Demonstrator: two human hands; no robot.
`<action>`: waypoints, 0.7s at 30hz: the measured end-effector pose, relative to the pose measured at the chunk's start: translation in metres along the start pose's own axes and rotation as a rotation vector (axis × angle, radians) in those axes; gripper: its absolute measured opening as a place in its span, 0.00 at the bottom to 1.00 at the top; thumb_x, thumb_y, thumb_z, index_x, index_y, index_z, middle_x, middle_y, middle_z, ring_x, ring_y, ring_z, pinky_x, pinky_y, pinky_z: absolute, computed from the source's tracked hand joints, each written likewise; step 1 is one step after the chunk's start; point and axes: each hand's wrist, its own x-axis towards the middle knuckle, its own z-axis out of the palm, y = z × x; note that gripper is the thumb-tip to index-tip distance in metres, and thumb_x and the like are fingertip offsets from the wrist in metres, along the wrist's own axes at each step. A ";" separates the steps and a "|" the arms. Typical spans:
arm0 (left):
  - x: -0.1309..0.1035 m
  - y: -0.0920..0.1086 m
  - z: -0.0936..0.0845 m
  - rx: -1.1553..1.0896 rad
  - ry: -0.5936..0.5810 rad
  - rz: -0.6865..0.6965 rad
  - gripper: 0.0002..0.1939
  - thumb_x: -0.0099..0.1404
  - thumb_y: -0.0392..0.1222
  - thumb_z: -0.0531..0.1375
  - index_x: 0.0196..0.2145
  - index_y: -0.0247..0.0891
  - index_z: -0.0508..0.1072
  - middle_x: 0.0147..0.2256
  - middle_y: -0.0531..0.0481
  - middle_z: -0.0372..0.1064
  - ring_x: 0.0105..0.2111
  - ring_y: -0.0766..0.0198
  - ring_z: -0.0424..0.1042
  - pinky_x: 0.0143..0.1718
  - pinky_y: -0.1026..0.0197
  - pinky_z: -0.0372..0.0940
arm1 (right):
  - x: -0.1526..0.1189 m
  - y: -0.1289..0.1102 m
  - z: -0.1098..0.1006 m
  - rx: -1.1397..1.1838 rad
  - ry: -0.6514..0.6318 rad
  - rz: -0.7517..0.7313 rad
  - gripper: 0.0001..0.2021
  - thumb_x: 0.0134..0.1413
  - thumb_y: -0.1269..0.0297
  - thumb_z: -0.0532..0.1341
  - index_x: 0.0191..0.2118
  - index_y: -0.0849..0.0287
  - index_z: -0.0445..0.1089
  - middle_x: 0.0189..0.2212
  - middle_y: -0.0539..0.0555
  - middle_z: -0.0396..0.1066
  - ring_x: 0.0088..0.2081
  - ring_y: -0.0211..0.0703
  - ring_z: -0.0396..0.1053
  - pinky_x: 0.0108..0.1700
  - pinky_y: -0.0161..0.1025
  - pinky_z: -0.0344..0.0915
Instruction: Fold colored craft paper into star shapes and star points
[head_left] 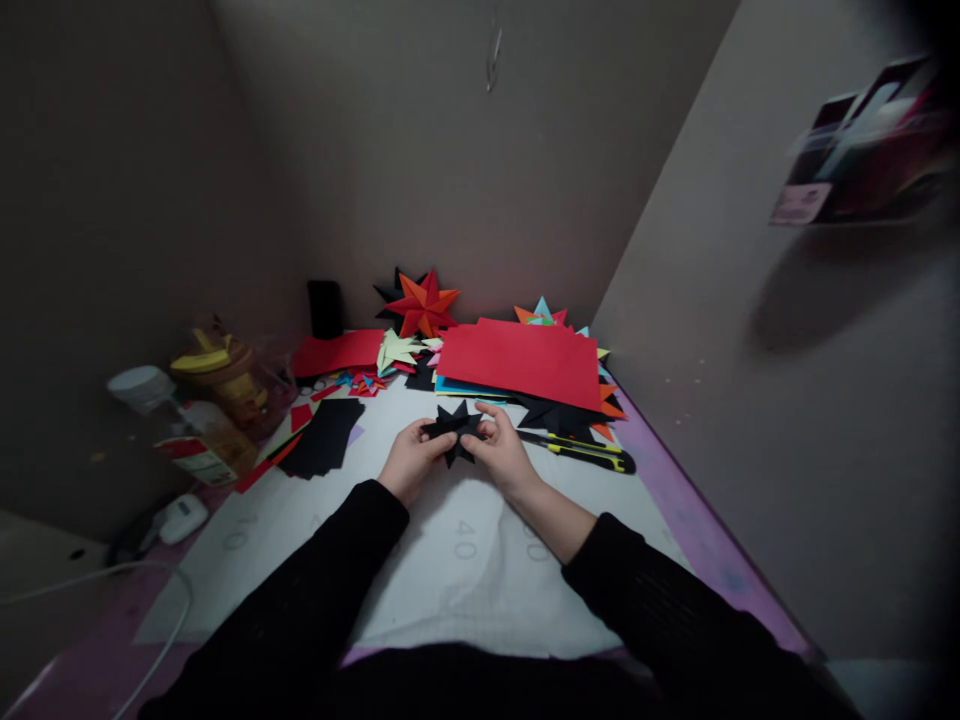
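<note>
A black folded paper star (454, 428) is held between both hands above the middle of the white mat. My left hand (417, 455) pinches its left side, thumb on top. My right hand (501, 455) grips the right side, with its thumb near the star's centre and the index finger raised behind a point. The fingers under the star are hidden. Just right of my right hand lies a black and yellow utility knife (585, 452). Behind the star, a large red paper sheet (525, 360) tops a pile of coloured paper.
Black paper strips (322, 438) lie at the left of the white mat (420, 590). Finished red-orange (424, 303) and pale green stars (396, 350) stand at the back. Bottles (206, 430), a white charger (182, 518) and a cable (184, 590) sit left. Walls enclose the back and right.
</note>
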 end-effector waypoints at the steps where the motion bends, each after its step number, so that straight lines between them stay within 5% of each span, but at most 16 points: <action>1: 0.001 -0.001 -0.001 -0.018 0.002 -0.014 0.16 0.45 0.39 0.68 0.27 0.35 0.64 0.17 0.60 0.59 0.17 0.74 0.59 0.19 0.69 0.53 | -0.001 -0.001 0.000 0.011 -0.010 0.030 0.28 0.38 0.64 0.65 0.48 0.55 0.58 0.25 0.45 0.66 0.25 0.38 0.65 0.29 0.36 0.62; 7: 0.000 0.004 -0.003 0.024 -0.056 -0.034 0.16 0.47 0.46 0.68 0.26 0.34 0.67 0.20 0.55 0.64 0.19 0.71 0.62 0.21 0.67 0.56 | 0.000 -0.008 -0.002 -0.051 0.009 0.013 0.23 0.37 0.68 0.64 0.44 0.56 0.62 0.19 0.42 0.61 0.22 0.36 0.62 0.28 0.35 0.59; 15: 0.002 -0.006 0.000 0.004 -0.008 0.009 0.17 0.51 0.46 0.65 0.20 0.36 0.61 0.15 0.60 0.55 0.16 0.73 0.55 0.19 0.69 0.49 | 0.001 -0.006 -0.003 0.001 -0.015 0.027 0.23 0.36 0.69 0.64 0.44 0.55 0.61 0.20 0.42 0.63 0.21 0.36 0.62 0.27 0.34 0.59; 21: 0.000 -0.007 -0.001 0.018 -0.112 -0.047 0.17 0.50 0.48 0.66 0.22 0.35 0.64 0.17 0.58 0.58 0.17 0.72 0.57 0.21 0.68 0.50 | 0.000 -0.009 -0.006 -0.009 0.003 0.019 0.22 0.37 0.69 0.63 0.43 0.55 0.61 0.20 0.42 0.64 0.21 0.37 0.64 0.26 0.35 0.61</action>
